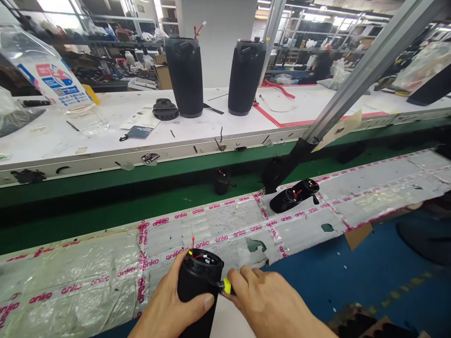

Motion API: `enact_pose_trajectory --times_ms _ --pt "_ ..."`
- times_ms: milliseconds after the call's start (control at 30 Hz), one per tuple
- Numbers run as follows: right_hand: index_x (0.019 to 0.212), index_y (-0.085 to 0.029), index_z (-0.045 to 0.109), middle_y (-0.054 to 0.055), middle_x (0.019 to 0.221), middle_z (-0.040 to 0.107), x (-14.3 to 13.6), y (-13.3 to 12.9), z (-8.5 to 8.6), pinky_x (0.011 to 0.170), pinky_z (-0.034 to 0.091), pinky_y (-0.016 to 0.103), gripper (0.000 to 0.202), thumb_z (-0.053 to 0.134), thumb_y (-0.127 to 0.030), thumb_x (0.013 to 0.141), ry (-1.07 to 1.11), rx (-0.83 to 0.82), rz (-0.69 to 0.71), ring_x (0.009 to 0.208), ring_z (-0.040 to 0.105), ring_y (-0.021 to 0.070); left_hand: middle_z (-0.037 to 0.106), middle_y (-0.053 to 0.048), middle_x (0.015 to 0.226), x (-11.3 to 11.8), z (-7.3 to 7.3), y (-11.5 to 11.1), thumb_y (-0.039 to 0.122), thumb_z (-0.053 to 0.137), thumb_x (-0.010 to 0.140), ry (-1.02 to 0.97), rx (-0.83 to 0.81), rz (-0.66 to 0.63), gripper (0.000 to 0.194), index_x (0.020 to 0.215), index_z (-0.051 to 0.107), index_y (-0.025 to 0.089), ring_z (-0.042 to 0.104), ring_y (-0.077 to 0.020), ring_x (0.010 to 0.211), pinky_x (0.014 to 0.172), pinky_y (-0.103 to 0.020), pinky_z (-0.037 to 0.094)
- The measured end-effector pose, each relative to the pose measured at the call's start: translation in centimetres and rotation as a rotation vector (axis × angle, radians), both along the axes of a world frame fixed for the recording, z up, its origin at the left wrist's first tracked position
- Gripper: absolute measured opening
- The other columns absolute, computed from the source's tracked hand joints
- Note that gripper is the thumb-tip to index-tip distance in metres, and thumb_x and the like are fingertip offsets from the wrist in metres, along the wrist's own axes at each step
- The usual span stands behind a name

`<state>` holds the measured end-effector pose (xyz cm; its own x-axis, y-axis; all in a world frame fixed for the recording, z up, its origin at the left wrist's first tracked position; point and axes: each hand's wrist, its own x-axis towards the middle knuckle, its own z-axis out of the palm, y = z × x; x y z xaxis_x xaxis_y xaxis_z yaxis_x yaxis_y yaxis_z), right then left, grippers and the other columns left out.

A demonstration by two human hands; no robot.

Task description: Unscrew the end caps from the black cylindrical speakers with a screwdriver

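Note:
My left hand point(188, 300) wraps round a black cylindrical speaker body point(199, 281), held upright but slightly tilted near the bottom of the view. Red and yellow wires point(192, 244) with small connectors stick out of its open top. At the speaker's right side, my right hand point(259, 293) is closed on a yellow-and-black piece point(227, 285) that looks like a tool handle. Its dark end meets the speaker's wall just below the rim; my fingers hide the remainder.
Two more speaker bodies point(185, 80) point(245, 80) stand on the white shelf, beside a plastic bottle point(66, 84). Further speaker parts point(285, 199) lie on the plastic-covered ledge point(218, 234). A slanted metal post point(352, 75) crosses the right side.

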<state>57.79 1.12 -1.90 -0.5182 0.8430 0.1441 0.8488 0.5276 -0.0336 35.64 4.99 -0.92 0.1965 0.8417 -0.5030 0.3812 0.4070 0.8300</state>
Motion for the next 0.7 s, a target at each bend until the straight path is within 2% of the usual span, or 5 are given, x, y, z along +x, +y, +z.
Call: enact_pose_trajectory --times_ms 100,167,200,467,700 --pt "0.101 -0.025 0.049 -0.005 0.075 0.066 0.5 0.4 -0.1 0.049 0.036 0.035 0.013 0.062 -0.026 0.100 0.217 -0.073 -0.014 0.059 0.068 0.0187 0.070 -0.011 0.136 -0.1 -0.4 0.3 0.057 0.079 0.070 -0.181 -0.008 -0.051 0.076 0.134 0.057 0.021 0.060 -0.0411 0.128 0.108 -0.048 0.046" --pt "0.106 -0.025 0.049 -0.005 0.079 0.068 0.8 0.6 0.0 0.053 0.038 0.033 0.002 0.050 -0.027 0.107 0.342 -0.080 -0.025 0.065 0.070 0.0174 0.072 -0.009 0.133 -0.2 -0.5 0.4 0.059 0.077 0.073 -0.264 -0.022 -0.080 0.071 0.131 0.058 0.022 0.062 -0.0386 0.125 0.106 -0.045 0.048" --pt "0.107 -0.025 0.049 -0.004 0.080 0.068 0.9 0.6 0.0 0.054 0.038 0.033 0.006 0.045 -0.027 0.109 0.367 -0.076 -0.026 0.066 0.070 0.0172 0.072 -0.009 0.132 -0.2 -0.6 0.5 0.059 0.077 0.074 -0.274 -0.024 -0.078 0.071 0.131 0.058 0.022 0.062 -0.0380 0.126 0.106 -0.044 0.047" --pt "0.099 -0.026 0.050 -0.003 0.073 0.063 -0.2 0.4 -0.4 0.050 0.030 0.035 0.022 0.033 -0.030 0.112 0.259 -0.005 -0.025 0.057 0.065 0.0188 0.069 -0.012 0.137 -0.6 -0.8 0.5 0.059 0.081 0.072 -0.230 -0.005 -0.081 0.081 0.139 0.055 0.022 0.058 -0.0422 0.131 0.113 -0.052 0.040" --pt "0.099 -0.026 0.050 -0.003 0.072 0.061 -0.3 0.5 -0.5 0.051 0.031 0.036 0.022 0.033 -0.029 0.112 0.224 0.017 -0.003 0.057 0.064 0.0198 0.073 -0.009 0.128 -0.1 -0.2 0.5 0.057 0.078 0.072 -0.260 0.012 -0.107 0.069 0.130 0.060 0.024 0.061 -0.0406 0.124 0.108 -0.051 0.044"
